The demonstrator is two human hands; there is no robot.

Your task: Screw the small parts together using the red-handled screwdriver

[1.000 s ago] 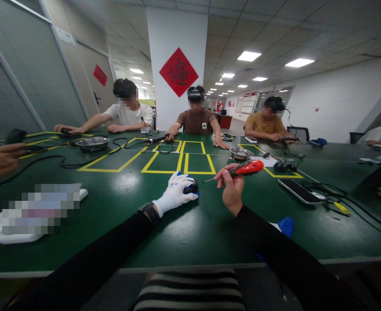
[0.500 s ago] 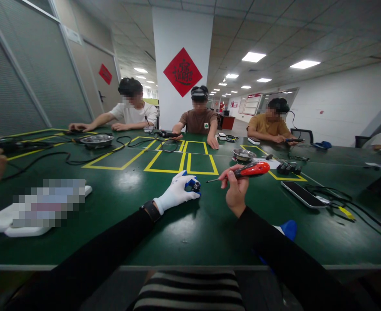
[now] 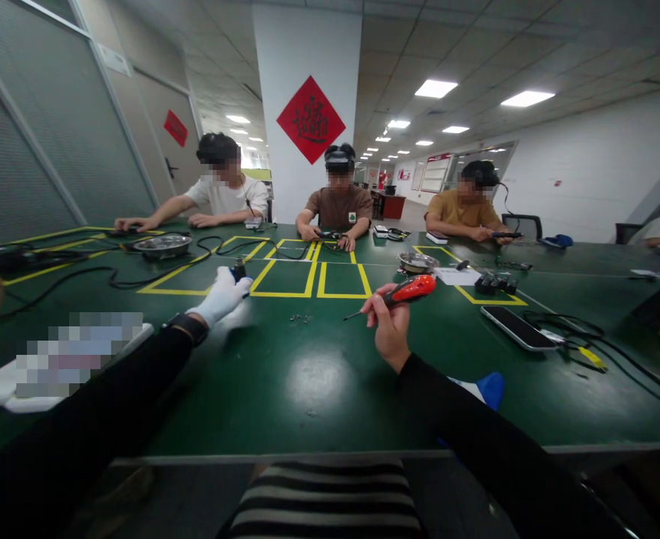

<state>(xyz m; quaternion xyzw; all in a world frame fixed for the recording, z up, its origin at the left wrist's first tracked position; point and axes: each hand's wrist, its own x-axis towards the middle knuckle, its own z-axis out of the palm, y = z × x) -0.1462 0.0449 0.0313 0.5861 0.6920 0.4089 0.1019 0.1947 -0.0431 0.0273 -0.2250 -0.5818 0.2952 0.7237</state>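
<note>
My left hand, in a white glove with blue fingertips, is stretched forward near the yellow tape outlines. Its fingers are closed around a small dark part that sticks up above them; its exact kind is too small to make out. Bare, my right hand grips a red and black screwdriver by the handle, with the thin shaft pointing left over the table. Several tiny metal pieces, perhaps screws, lie on the green tabletop between both hands. A blue and white glove rests beside my right forearm.
Metal bowls stand farther back, near black blocky parts. A phone and cables lie at the right, a white device at the left. Several people sit around the table.
My left hand has moved left and forward with the small dark part, uncovering the tiny metal pieces. My right hand with the screwdriver has shifted slightly left. The person opposite has brought both hands together.
</note>
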